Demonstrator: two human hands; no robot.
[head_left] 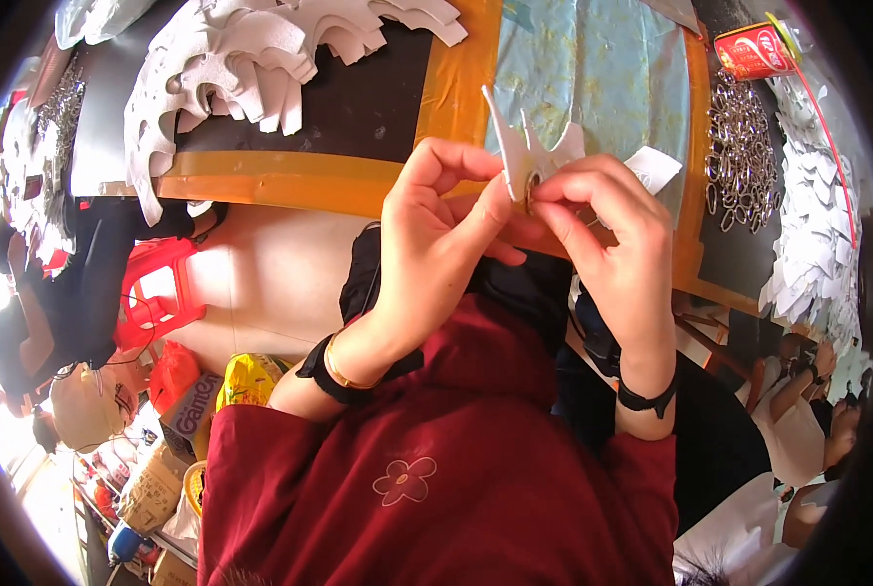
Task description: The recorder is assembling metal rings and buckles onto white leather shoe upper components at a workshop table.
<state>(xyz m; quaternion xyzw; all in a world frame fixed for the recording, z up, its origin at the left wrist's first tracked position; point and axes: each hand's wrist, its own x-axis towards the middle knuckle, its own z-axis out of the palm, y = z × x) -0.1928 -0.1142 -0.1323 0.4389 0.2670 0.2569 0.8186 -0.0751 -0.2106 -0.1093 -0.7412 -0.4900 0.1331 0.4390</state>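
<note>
Both of my hands meet over the table's near edge around a white cut-out piece [542, 148] with pointed, curved edges. My left hand [427, 239] pinches this piece between thumb and fingers from its left side. From the right, my right hand [617, 230] has thumb and forefinger closed on a small metal ring [532, 186] at the piece's lower end. Whether the ring passes through the piece cannot be made out, as the fingers cover part of it. Another small white piece [653, 168] lies on the table just beyond my right hand.
Overlapping white pieces [236, 59] lie at the far left. On the right are many metal rings or clasps [739, 146], a red can [754, 51] and more white pieces [812, 215]. Orange tape [280, 190] borders the table. A red stool [163, 283] and other people are nearby.
</note>
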